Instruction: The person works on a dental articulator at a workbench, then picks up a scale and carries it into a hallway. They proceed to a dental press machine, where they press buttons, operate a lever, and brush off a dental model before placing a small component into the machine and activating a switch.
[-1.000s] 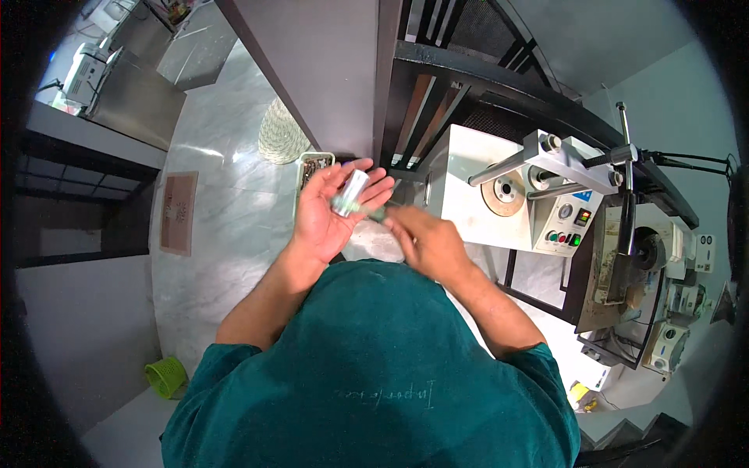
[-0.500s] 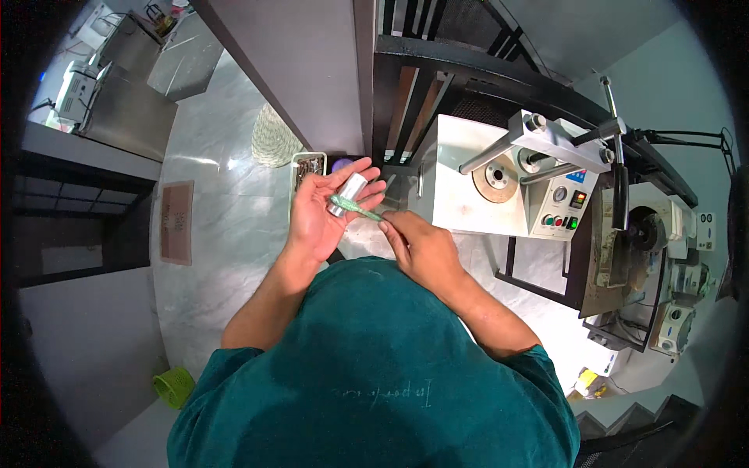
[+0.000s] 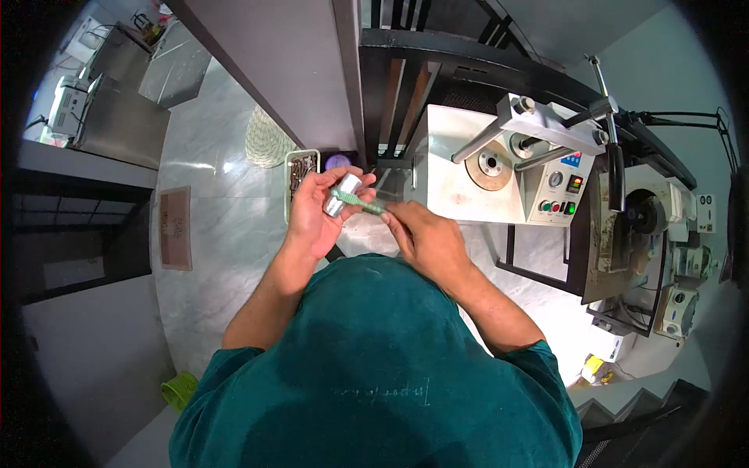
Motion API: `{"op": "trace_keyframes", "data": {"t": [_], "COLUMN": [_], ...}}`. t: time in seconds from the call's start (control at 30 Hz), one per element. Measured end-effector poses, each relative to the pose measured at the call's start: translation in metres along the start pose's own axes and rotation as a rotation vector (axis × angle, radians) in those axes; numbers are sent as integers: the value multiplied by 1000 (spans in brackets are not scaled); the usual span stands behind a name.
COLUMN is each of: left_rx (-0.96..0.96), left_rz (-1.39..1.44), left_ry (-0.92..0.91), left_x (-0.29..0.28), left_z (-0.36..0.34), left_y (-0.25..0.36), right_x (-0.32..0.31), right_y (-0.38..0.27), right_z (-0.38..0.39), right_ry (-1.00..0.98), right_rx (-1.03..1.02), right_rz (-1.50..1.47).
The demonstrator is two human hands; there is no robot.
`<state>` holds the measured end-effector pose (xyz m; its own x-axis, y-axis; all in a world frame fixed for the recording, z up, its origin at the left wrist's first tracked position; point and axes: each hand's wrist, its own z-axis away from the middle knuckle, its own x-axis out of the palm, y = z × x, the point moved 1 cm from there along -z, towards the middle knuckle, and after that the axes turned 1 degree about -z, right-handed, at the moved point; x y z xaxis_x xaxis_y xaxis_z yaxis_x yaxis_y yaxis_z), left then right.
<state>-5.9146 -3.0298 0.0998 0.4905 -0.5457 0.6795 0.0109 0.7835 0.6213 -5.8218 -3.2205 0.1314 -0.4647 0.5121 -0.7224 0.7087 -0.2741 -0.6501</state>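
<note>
My left hand (image 3: 310,217) is turned palm up in front of my chest, its fingers partly curled about a shiny silver metal cylinder (image 3: 351,182) that lies slantwise across the palm and fingers. A slim green piece with a textured surface (image 3: 373,207), whose exact kind I cannot make out, reaches across the cylinder. My right hand (image 3: 431,239) pinches the right end of this green piece between thumb and fingers. Its left end touches the cylinder's side; whether it wraps round it is hard to see.
A white machine (image 3: 460,187) with a round plate, metal bars and a lever stands at the right. A tray of small brown pieces (image 3: 304,158) and a purple round thing (image 3: 338,161) sit beyond my left hand. A dark post rises ahead; a wheel machine (image 3: 646,212) is farther right.
The fingers of my left hand have curled in from a more spread pose. The green piece has turned slightly and looks thicker toward my right hand. The view has shifted a little.
</note>
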Motion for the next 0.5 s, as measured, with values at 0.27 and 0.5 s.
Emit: {"op": "trace_keyframes", "data": {"t": [0.27,0.5], "left_rx": [-143,-190], "left_rz": [340,118], "left_ry": [68,-59], "left_x": [7,52], "left_z": [-11,-23], "left_y": [-10,-29], "right_x": [-12,-34], "right_y": [10,34], "right_z": [2,23], "right_ry": [-65,58], "right_rx": [103,305], "right_rz": [-21,40]}}
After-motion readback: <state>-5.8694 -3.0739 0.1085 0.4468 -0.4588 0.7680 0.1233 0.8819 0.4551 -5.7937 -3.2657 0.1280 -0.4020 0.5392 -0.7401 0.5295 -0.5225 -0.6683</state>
